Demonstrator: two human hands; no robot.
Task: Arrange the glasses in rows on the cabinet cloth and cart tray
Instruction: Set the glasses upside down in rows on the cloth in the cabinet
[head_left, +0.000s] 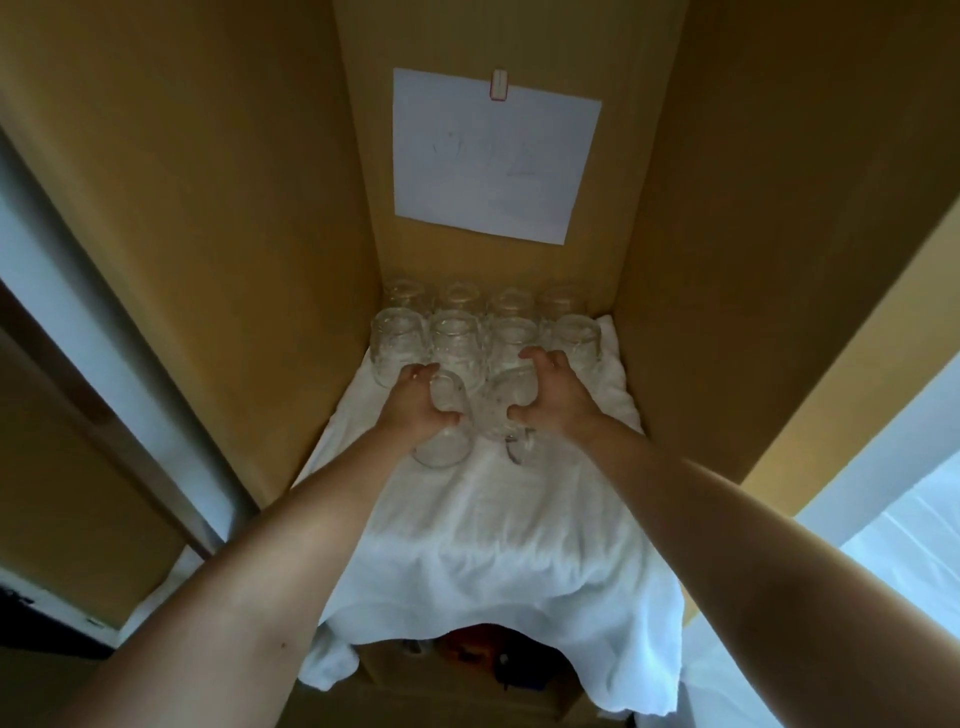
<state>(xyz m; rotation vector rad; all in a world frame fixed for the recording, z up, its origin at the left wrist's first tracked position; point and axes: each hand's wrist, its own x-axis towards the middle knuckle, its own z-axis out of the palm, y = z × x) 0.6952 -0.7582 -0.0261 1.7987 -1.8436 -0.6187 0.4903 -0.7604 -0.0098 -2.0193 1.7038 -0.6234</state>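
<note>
white crumpled cloth (498, 519), soft and wrinkled, covers the shelf of a tan wooden cabinet (234, 208) and droops over its near edge. ten clear, rounded, thin-walled drinking glasses are in view. eight stand on the cloth at the far end: a far row (460, 296) of four against the back wall, and a second row (457, 338) of four just in front of it, packed close side by side.

the left hand (415, 402) has its fingers and thumb curled round one rounded clear glass (441, 441), near the second row's left half. the right hand (558, 397) grips a second clear glass (501, 415) the same way, just beside the first. whether these two rest on the cloth cannot be told.

on the back wall hangs one white paper sheet (493, 156) under one small white clip (498, 84).
</note>
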